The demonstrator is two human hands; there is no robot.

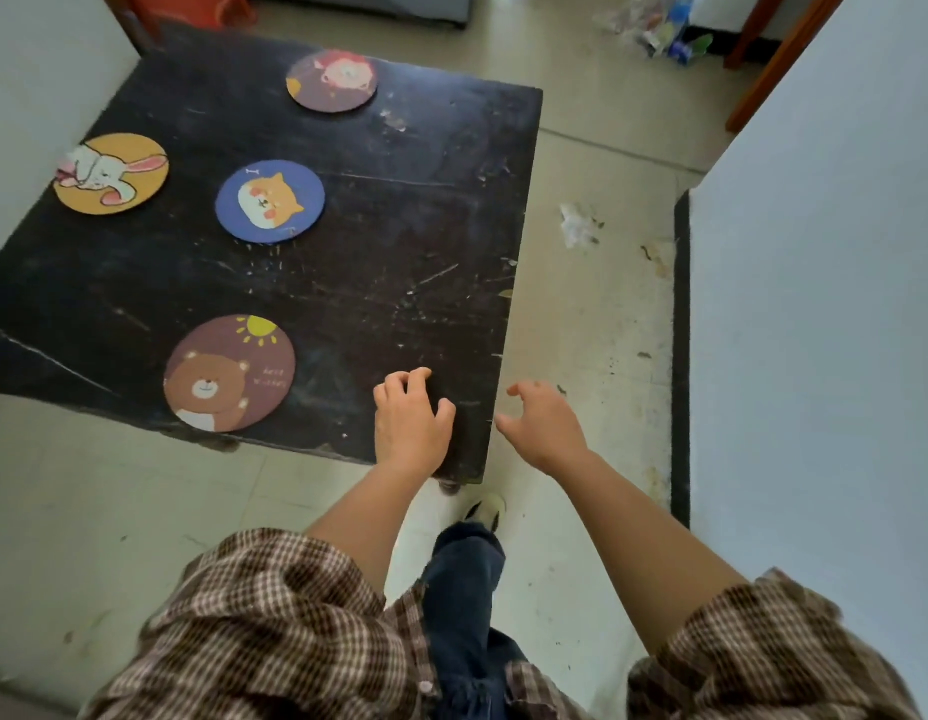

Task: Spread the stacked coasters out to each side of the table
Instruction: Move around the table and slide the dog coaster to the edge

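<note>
both hands hang empty: left hand (pixel 410 414) curled over the counter (pixel 399 226) corner, right hand (pixel 542 423) loose beside it. four coasters lie apart, bear (pixel 229 373) nearest, dog (pixel 270 201) central, likely unplaced.

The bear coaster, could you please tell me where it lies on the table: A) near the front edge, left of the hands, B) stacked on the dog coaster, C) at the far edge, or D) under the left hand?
A: the bear coaster lies flat near the front edge of the table, left of the left hand, touching no other coaster.
</note>
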